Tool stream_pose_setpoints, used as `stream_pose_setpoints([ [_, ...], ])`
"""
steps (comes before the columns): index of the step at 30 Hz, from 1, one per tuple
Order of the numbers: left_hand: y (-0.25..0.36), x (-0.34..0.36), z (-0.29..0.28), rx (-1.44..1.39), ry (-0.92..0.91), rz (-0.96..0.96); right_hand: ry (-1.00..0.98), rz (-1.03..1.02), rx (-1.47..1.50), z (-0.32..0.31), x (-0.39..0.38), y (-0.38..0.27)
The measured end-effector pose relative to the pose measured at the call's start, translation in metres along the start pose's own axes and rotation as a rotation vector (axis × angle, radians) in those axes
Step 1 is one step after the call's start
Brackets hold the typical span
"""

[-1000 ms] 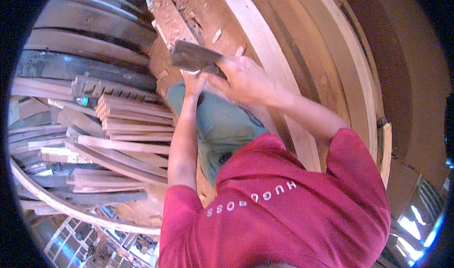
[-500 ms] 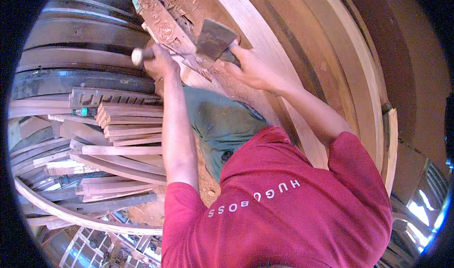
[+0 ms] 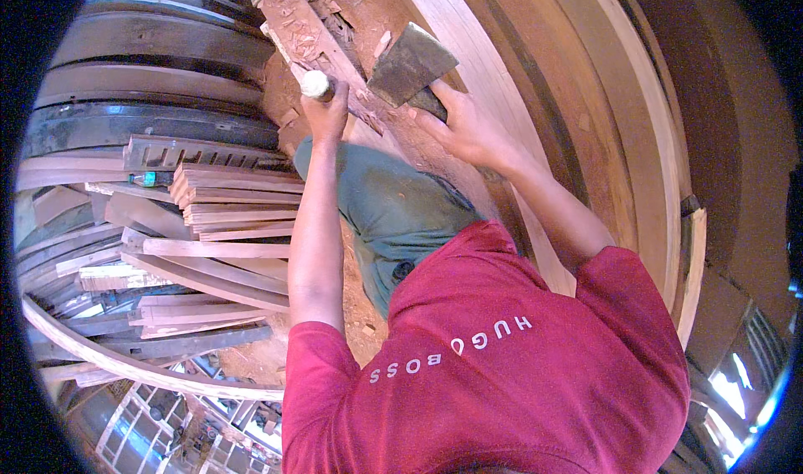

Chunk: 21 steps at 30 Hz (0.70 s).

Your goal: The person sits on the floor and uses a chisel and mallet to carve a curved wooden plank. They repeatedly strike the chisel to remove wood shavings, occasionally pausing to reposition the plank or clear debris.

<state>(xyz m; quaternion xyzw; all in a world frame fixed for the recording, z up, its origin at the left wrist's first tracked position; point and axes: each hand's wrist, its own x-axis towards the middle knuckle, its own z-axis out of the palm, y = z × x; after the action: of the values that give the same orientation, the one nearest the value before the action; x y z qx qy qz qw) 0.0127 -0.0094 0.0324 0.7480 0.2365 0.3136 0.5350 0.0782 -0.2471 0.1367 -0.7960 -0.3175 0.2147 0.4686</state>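
Observation:
My left hand point(image 3: 329, 109) is closed round a round tool handle with a white end point(image 3: 317, 84), over a rough board point(image 3: 305, 31) strewn with shavings. My right hand point(image 3: 460, 127) grips a dark, flat, square-headed tool point(image 3: 410, 64), held just right of the board with its head raised beside the left hand. Whether that head touches the board I cannot tell. My leg in grey-green trousers point(image 3: 393, 198) lies below both hands. The working end of the left hand's tool is hidden by the hand.
Stacked wooden strips point(image 3: 234, 198) and loose offcuts lie at the left, with a small green bottle point(image 3: 149, 179) among them. Dark curved planks point(image 3: 150, 35) fill the upper left. Long planks point(image 3: 577, 98) curve along the right. Shavings point(image 3: 368, 332) cover the ground.
The square tool moved rightward, away from over my left hand. My left hand swung out leftward, then came back right over the board, the handle's white end now turned upward.

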Motion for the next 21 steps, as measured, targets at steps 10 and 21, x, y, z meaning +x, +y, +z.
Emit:
stream_pose_setpoints([
  [10, -0.011, -0.007, 0.003, 0.034, -0.075, 0.053, 0.017, -0.069, 0.004, -0.006, 0.01, -0.012],
  [21, 0.007, -0.018, 0.012, -0.078, -0.057, 0.101, -0.222, -0.02, -0.282, 0.0, 0.025, -0.042],
])
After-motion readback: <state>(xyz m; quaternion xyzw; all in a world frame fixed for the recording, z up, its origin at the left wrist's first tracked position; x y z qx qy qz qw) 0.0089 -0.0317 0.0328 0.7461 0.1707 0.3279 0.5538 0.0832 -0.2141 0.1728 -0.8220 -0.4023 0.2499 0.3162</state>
